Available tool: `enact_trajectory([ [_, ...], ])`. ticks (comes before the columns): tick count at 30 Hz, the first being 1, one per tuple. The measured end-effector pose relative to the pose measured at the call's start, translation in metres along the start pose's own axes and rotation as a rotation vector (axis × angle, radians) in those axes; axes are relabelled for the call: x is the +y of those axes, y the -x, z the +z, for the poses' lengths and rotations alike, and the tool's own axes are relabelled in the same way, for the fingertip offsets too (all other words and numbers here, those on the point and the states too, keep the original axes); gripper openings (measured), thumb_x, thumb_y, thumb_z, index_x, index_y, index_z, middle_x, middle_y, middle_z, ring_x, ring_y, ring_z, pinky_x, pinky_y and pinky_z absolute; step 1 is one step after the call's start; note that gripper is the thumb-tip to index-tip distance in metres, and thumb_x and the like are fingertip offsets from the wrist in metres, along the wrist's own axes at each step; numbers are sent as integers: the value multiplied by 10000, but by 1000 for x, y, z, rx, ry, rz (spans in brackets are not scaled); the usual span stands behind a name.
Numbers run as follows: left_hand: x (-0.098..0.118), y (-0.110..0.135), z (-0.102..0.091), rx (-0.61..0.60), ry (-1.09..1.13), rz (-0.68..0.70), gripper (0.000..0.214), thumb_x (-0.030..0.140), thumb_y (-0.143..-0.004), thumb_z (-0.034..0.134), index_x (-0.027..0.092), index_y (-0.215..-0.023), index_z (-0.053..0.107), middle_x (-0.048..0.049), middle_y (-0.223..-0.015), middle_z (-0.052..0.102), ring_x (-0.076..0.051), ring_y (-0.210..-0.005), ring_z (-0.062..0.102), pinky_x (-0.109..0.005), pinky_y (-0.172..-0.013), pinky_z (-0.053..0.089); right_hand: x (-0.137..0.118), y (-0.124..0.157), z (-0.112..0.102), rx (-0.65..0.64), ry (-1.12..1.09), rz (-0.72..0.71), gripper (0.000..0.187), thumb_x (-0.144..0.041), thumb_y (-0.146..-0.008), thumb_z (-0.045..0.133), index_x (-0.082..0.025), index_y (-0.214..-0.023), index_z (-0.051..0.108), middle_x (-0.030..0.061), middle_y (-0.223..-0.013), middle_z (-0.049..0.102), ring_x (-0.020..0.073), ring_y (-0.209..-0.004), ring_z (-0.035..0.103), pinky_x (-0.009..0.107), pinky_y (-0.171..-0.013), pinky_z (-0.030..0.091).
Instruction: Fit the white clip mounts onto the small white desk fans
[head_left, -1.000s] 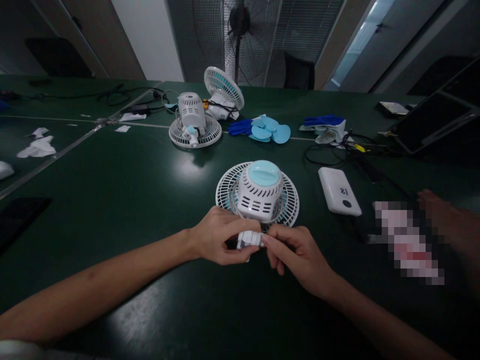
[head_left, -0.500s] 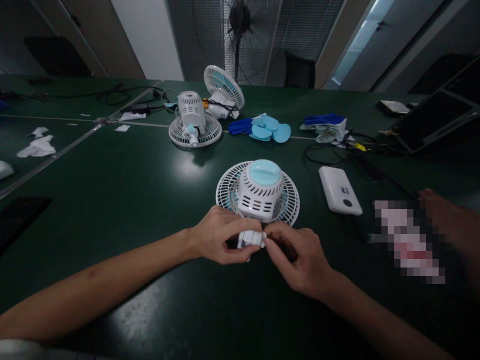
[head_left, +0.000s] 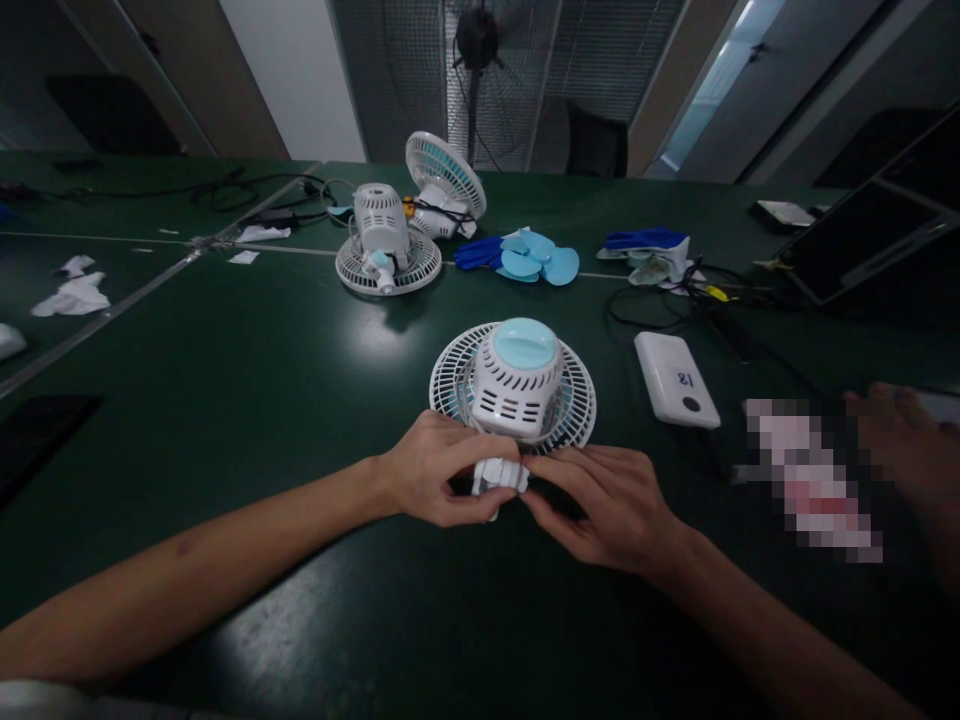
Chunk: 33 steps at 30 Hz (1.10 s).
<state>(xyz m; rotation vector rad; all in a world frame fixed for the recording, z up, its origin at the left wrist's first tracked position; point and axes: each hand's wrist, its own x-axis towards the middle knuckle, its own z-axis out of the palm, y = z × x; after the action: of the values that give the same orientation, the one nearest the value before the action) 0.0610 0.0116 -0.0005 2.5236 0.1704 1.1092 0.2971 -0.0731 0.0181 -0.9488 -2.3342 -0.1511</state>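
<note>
A fan (head_left: 517,385) sits between the surface's (head_left: 300,370) far edge and left fingers (head_left: 481,451) and right fingers (head_left: 568,475) pinching a ribbed white piece (head_left: 498,475).

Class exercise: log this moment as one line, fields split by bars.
left hand: grips small white part | right hand: at the part's right end | beyond hands: fan housing atop grille | co-worker's hand: far right

Tabletop (head_left: 300,390): dark green, seams (head_left: 206,243) crossing at 10 o'clock.
Near fan (head_left: 517,385): grille down, at the clock's centre.
Rear fans (head_left: 380,215): 2 at 11 o'clock, 1 grille down, 1 tilted.
Blue blades (head_left: 540,262): 12 o'clock, against a blue glove (head_left: 477,254).
Blue-and-white glove (head_left: 671,258): 2 o'clock, beside black cable (head_left: 701,285).
White case (head_left: 670,375): 3 o'clock.
Crumpled paper (head_left: 75,297): 9 o'clock.
Black slab (head_left: 45,435): 9 o'clock.
</note>
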Motion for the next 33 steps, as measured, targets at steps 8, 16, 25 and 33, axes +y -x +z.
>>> enact_trajectory([
  [8,-2,2,1,5,-9,-3,325,303,-920,677,165,-1204,597,41,-699,669,-101,-535,626,-220,-504,485,-2,1,2,26,-93,50,230,-219,-954,659,-176,-1175,613,3,-827,755,122,-603,667,273,-567,488],
  [16,-1,1,0,-17,9,-18,273,306,-931,680,179,-1162,608,47,-678,655,-105,-533,622,-231,-498,463,-8,1,6,27,-257,174,100,-241,-989,624,-189,-1073,639,-29,-721,697,102,-543,615,254,-545,438],
  [25,-1,0,-1,-23,-3,-7,272,303,-927,682,175,-1155,605,55,-671,648,-91,-529,607,-220,-494,455,-19,-3,8,-72,-803,626,234,-343,-1031,586,-189,-868,652,-52,-610,608,82,-477,565,203,-463,407],
  [33,0,1,0,-2,-5,-7,267,301,-923,688,164,-1141,618,47,-674,652,-101,-516,605,-240,-482,422,-20,-7,9,-159,-987,767,336,-389,-1053,511,-191,-800,606,-45,-594,593,87,-455,552,196,-437,424],
])
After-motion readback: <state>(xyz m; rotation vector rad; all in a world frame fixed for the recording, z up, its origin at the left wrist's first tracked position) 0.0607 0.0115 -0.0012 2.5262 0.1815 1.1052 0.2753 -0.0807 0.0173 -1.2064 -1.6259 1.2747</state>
